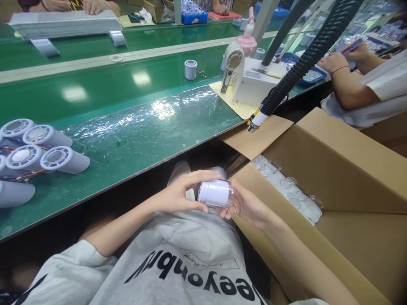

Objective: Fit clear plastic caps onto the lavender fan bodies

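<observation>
Over my lap, below the bench edge, both hands hold one small white cylinder with a clear plastic cap on its right end. My left hand wraps its thumb and fingers round the white body. My right hand cups the clear cap end from the right. Both hands are closed on the piece. A cardboard box stands open just right of my hands, with clear plastic trays inside it.
Several white cylinders with grilled ends and red wires lie at the left on the green bench. A white machine and a black corrugated hose stand at the right. Another person's arm works at the far right.
</observation>
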The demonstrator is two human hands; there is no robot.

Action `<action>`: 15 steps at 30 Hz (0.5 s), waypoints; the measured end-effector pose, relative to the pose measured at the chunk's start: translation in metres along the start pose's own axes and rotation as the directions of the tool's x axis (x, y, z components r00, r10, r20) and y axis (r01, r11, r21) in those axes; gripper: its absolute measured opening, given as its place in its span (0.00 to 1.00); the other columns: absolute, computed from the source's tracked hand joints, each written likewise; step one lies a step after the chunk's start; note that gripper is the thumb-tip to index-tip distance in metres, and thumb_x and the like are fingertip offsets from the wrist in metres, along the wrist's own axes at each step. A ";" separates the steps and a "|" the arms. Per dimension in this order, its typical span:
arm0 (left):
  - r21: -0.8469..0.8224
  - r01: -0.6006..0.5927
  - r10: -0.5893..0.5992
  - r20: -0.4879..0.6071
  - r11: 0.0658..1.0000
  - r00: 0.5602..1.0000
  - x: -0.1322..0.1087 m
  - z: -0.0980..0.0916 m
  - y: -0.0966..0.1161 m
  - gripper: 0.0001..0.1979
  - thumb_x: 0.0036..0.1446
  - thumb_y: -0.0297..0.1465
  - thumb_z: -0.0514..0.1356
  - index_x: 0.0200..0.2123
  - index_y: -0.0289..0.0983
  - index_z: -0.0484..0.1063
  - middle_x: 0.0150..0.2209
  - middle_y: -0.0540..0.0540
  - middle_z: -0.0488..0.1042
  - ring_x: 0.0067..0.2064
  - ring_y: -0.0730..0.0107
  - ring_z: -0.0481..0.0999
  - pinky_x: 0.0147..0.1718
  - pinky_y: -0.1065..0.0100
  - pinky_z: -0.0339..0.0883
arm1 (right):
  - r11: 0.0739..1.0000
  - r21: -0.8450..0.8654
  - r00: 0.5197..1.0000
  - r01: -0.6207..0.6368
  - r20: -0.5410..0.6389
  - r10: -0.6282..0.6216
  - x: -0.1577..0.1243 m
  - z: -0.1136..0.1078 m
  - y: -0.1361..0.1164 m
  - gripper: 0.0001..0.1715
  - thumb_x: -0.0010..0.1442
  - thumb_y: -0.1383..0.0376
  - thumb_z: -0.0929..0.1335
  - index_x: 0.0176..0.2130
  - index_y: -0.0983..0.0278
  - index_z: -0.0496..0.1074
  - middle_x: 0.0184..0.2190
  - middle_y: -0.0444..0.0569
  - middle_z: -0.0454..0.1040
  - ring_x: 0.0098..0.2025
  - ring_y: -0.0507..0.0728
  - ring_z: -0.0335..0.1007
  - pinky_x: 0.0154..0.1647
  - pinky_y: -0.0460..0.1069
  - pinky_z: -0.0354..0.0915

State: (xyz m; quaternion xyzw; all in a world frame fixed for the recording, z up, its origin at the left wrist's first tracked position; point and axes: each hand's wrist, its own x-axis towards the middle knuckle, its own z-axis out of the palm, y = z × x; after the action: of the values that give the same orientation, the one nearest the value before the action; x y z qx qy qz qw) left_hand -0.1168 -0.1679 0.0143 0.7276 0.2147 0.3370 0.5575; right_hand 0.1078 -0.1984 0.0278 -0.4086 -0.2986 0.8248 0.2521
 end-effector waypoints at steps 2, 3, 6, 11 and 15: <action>0.001 0.015 -0.015 0.003 1.000 1.000 0.000 0.000 0.001 0.39 0.45 0.30 0.72 0.60 0.47 0.64 0.61 0.41 0.66 0.64 0.52 0.63 0.58 0.54 0.65 | 0.996 0.030 0.997 -0.081 -0.017 0.081 0.000 0.002 -0.001 0.36 0.65 0.42 0.57 0.36 0.70 0.73 0.24 0.51 0.78 0.22 0.51 0.76 0.22 0.40 0.72; 0.005 0.028 -0.028 0.005 1.000 1.000 -0.001 0.000 0.002 0.38 0.45 0.30 0.71 0.60 0.47 0.65 0.61 0.40 0.66 0.63 0.52 0.63 0.57 0.55 0.66 | 0.993 0.042 0.993 -0.112 -0.021 0.113 0.001 0.003 -0.001 0.37 0.67 0.42 0.54 0.37 0.70 0.72 0.23 0.51 0.77 0.21 0.51 0.76 0.21 0.40 0.71; 0.033 0.085 -0.085 -0.005 0.996 0.996 -0.001 0.002 0.008 0.33 0.47 0.33 0.70 0.58 0.44 0.67 0.58 0.39 0.68 0.61 0.51 0.66 0.52 0.58 0.70 | 0.988 0.034 0.988 -0.150 -0.011 0.151 0.000 0.005 -0.001 0.39 0.67 0.42 0.51 0.39 0.70 0.71 0.21 0.50 0.76 0.20 0.51 0.75 0.18 0.39 0.69; -0.069 0.241 -0.244 -0.038 0.968 0.969 -0.002 0.005 0.022 0.30 0.52 0.34 0.67 0.58 0.41 0.65 0.56 0.40 0.68 0.54 0.58 0.72 0.49 0.61 0.71 | 0.965 -0.262 0.993 -0.020 -0.115 -0.011 -0.004 0.004 0.001 0.31 0.66 0.44 0.55 0.36 0.67 0.68 0.21 0.49 0.73 0.19 0.53 0.73 0.15 0.43 0.66; -0.191 0.293 -0.307 -0.045 0.937 0.951 -0.003 0.007 0.026 0.30 0.53 0.33 0.67 0.58 0.42 0.64 0.57 0.41 0.67 0.52 0.63 0.73 0.48 0.64 0.71 | 0.544 -0.736 0.790 0.404 -0.018 -0.612 -0.012 -0.001 0.001 0.18 0.62 0.63 0.66 0.52 0.61 0.64 0.53 0.57 0.71 0.49 0.60 0.74 0.47 0.57 0.73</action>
State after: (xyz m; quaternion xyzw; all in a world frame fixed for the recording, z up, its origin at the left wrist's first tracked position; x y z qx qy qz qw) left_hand -0.1157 -0.1819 0.0377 0.6193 0.3119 0.2929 0.6583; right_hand 0.1150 -0.2070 0.0330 -0.4761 -0.6552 0.4727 0.3472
